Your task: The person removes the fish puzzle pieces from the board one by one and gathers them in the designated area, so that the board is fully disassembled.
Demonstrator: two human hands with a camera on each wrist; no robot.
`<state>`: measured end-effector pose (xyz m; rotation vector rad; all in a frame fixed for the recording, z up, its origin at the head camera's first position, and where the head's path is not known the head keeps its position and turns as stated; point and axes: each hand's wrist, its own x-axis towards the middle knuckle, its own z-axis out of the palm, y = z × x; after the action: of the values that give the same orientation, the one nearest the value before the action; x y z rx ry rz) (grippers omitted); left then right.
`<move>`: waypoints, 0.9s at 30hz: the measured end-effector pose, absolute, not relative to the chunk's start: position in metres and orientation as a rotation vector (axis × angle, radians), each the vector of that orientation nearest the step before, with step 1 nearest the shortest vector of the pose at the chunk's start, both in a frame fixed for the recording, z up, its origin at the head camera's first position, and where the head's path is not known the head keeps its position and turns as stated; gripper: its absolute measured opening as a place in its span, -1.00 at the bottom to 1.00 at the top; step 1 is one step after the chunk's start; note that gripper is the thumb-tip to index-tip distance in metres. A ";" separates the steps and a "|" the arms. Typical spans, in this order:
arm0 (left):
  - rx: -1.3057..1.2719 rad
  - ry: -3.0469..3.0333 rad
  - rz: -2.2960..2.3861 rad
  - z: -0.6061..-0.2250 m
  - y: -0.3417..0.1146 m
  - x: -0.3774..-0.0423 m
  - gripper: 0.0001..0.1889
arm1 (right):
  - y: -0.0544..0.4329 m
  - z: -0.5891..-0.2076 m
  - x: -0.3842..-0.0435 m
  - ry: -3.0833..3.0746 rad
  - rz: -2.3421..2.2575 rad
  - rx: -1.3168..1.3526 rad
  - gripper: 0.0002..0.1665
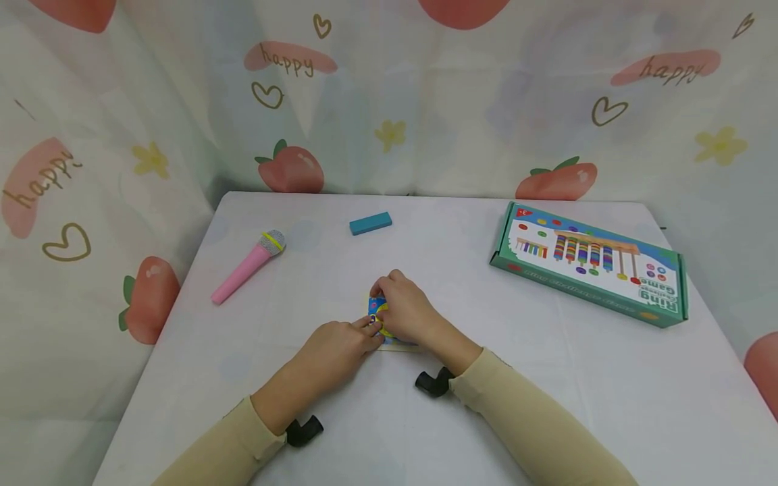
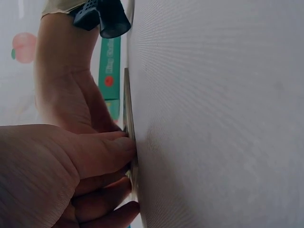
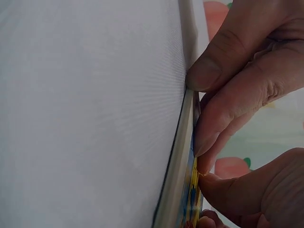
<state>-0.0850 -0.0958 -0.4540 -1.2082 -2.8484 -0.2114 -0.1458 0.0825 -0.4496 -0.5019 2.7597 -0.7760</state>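
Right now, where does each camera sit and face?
Head: worn on the head, facing forward and down at the table; left hand, right hand, sleeves show.
Left wrist: worn there, looking low along the table; both hands show.
Right wrist: likewise worn, looking along the printed board; both hands show.
Head and left wrist share the green box.

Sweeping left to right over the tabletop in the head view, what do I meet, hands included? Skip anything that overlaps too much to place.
Pink toy microphone → left hand → right hand → green game box.
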 end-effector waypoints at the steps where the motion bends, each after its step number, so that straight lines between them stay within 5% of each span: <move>1: -1.207 -2.845 -0.213 -0.454 -0.096 -0.085 -0.74 | 0.082 -0.450 -0.146 2.760 -0.777 -0.503 -0.67; 27: -1.159 -2.884 -0.215 -0.452 -0.095 -0.083 -0.72 | 0.082 -0.449 -0.144 2.789 -0.771 -0.546 -0.59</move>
<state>-0.0829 -0.0945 -0.4520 -1.1590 -2.8839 -0.2146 -0.1442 0.0821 -0.4485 -0.5460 2.7889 -0.7710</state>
